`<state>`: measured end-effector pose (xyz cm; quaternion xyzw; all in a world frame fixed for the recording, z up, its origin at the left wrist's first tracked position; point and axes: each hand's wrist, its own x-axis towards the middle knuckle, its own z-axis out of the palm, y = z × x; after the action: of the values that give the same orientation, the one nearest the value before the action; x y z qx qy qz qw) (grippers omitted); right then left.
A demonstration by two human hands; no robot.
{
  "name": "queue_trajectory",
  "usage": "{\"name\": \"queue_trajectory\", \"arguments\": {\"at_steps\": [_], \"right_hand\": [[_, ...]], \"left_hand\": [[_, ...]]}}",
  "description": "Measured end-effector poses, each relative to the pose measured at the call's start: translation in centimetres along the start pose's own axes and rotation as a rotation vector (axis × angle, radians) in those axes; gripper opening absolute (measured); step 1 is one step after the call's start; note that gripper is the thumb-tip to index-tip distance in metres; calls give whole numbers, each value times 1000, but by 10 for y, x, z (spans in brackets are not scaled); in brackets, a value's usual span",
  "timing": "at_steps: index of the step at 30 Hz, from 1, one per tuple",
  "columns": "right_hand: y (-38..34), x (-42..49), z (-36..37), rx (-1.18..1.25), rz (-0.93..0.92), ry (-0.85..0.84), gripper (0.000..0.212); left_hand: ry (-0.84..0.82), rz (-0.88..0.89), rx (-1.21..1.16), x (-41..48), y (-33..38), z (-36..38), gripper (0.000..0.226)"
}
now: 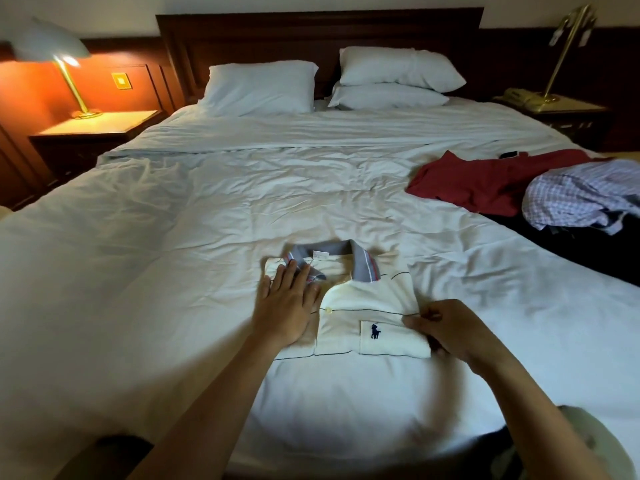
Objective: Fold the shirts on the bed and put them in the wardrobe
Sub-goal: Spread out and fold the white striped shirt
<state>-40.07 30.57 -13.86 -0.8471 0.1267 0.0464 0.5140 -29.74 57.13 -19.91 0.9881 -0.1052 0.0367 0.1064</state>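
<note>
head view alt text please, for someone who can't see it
A folded cream polo shirt with a grey collar lies on a white bed; the person's left hand presses flat on its left side while the right hand pinches its right edge. A crumpled red shirt and a blue checked shirt lie unfolded on the bed's right.

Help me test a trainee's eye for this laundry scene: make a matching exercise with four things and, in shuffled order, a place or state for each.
Things
1. cream polo shirt
2. red shirt
3. checked shirt
4. lit lamp

Places or states
A. crumpled heap at the right edge of the bed
B. on the left nightstand
C. folded, pressed flat by the left hand
D. spread out unfolded on the right side

Pairs: 1-C, 2-D, 3-A, 4-B
</note>
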Motion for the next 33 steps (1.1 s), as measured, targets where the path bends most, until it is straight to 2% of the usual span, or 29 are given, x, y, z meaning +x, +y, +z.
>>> {"name": "queue_trajectory", "arguments": {"at_steps": [3, 5, 7, 9, 12, 14, 16, 17, 19, 21, 23, 25, 29, 30, 33], "right_hand": [[-10, -6, -10, 32, -13, -12, 33], [-21, -9, -13, 81, -31, -88, 29], [-26, -14, -10, 150, -69, -193, 15], [-22, -16, -9, 210, -54, -239, 18], [-12, -10, -18, 58, 27, -280, 23], [-10, 0, -28, -58, 78, -295, 20], [-14, 10, -33, -81, 76, -204, 22], [-18, 17, -32, -46, 59, -118, 27], [-27, 34, -23, 47, 43, 53, 38], [-31, 59, -6, 34, 41, 152, 41], [-30, 82, 13, -59, 14, 232, 34], [-26, 99, 23, -93, 3, 295, 37], [-22, 113, 24, -111, -45, 376, 27], [-22, 115, 23, -140, -65, 380, 26], [-23, 116, 25, -407, -101, 312, 33]], "left_hand": [[-34, 8, 11, -2, -1, -4, 97], [-78, 26, 17, -2, -4, -6, 99], [-115, 60, 59, -2, -9, -9, 101], [-138, 57, 24, -5, -12, -13, 100], [-188, 41, -39, -14, -18, -21, 75], [-256, 24, -93, -14, -26, -29, 74], [-273, 12, -346, -8, -32, -39, 96], [-199, -17, -541, -2, -34, -43, 99], [-25, -167, -847, 12, -37, -49, 74], [-20, -255, -971, 25, -39, -52, 60], [-33, -306, -983, 37, -43, -41, 70], [-13, -352, -935, 47, -47, -32, 69], [1, -329, -861, 57, -52, -29, 22], [25, -311, -801, 60, -54, -26, 17], [111, -303, -603, 62, -56, -16, 41]]}}
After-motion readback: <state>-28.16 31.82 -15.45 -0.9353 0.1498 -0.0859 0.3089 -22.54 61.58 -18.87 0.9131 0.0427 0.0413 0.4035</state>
